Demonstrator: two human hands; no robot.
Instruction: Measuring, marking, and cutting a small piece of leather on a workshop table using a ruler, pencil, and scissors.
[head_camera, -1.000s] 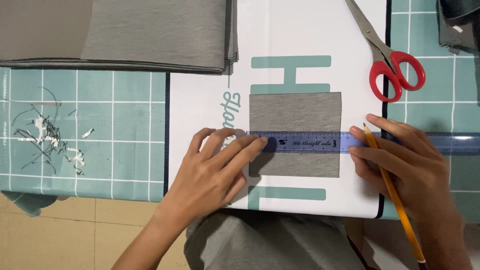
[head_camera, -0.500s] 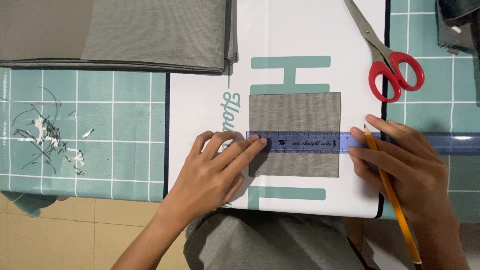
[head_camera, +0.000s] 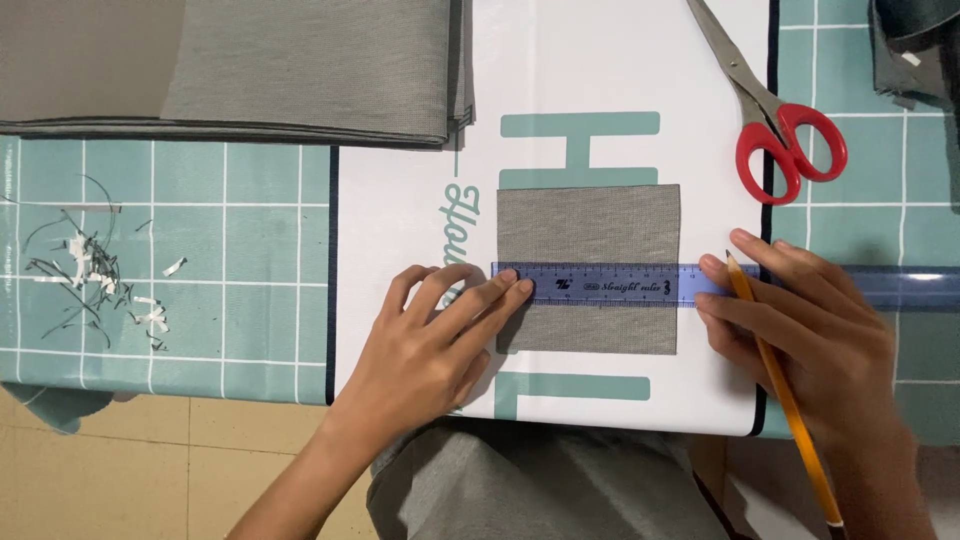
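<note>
Teal checked tabletop (head_camera: 230, 250) fills the frame, with a white printed sheet (head_camera: 420, 180) laid over its middle. At centre lies a grey fabric square (head_camera: 588, 225), crossed by a blue ruler (head_camera: 610, 284) running toward the right edge. Reaching in from the lower left, the left hand (head_camera: 425, 345) lies flat, fingers spread, pinning the ruler's left end, its grip holding nothing. From the lower right, the right hand (head_camera: 805, 330) presses the ruler's right part, its grip closed around a yellow pencil (head_camera: 785, 400). Red-handled scissors (head_camera: 775, 120) rest at upper right; folded grey cloth (head_camera: 300, 65) lies at upper left.
</note>
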